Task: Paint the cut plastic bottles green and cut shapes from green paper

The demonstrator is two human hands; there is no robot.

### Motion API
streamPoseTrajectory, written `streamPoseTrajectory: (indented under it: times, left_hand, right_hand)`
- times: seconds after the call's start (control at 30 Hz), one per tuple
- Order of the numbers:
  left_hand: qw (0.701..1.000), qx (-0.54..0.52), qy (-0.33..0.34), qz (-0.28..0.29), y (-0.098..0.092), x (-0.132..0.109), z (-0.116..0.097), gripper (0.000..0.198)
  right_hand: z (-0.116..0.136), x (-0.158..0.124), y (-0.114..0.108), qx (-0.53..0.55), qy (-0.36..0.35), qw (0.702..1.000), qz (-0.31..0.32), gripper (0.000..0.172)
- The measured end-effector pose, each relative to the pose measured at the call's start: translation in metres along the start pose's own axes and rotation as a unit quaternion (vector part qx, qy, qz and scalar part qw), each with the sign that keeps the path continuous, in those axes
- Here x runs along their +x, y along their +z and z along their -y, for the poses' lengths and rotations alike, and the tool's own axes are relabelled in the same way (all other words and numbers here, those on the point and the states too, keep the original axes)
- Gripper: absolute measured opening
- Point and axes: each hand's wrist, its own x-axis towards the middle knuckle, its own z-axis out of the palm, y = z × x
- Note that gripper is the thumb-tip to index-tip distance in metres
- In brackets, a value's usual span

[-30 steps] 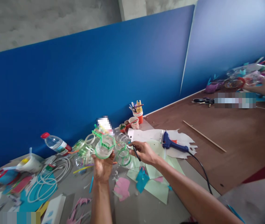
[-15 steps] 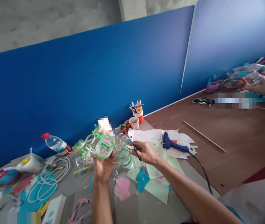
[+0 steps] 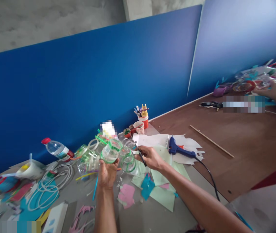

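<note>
My left hand (image 3: 108,173) grips a cut piece of clear plastic bottle (image 3: 109,156) from below, its rims edged in green. My right hand (image 3: 149,157) pinches a slim dark tool (image 3: 141,156) that tapers toward its far end; I cannot tell its exact kind. That tool points up and left, apart from the held piece. Between the hands stand more clear bottle pieces with green rims (image 3: 129,162). Beyond the tool's tip is a small cup with green inside (image 3: 127,132), beside a white paper cup (image 3: 138,127).
A blue glue gun (image 3: 180,149) lies on white paper to the right, its cord running forward. Left are a red-capped bottle (image 3: 57,149) and a coiled white cable (image 3: 51,191). A wooden stick (image 3: 211,140) lies farther right. Another person's hand (image 3: 271,91) holds clear plastic there.
My left hand has tilted and turned the bottle piece, so its green-edged opening leans to the right. My right hand and the dark tool stay nearly still.
</note>
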Motion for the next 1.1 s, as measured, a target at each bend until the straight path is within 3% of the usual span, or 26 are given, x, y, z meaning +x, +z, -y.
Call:
streamPoseTrajectory:
  times: [0.3,0.53,0.77,1.1]
  left_hand:
    - [0.998,0.047,0.037,-0.023,0.008,-0.003,0.001,0.040]
    - [0.991,0.089,0.097,-0.025,0.013,-0.005,-0.003,0.046]
    - [0.988,0.064,0.134,-0.030,0.022,-0.006,-0.003,0.049]
    - [0.995,0.003,0.070,-0.073,0.010,-0.003,-0.002,0.011]
  right_hand:
    - [-0.004,0.000,0.002,0.025,0.016,1.000,0.010,0.030]
    - [-0.008,0.000,0.004,0.038,0.024,0.999,0.000,0.036]
    - [-0.006,0.000,0.005,0.028,0.031,0.999,-0.017,0.035]
    - [-0.011,-0.001,0.005,0.048,0.037,0.998,-0.010,0.037]
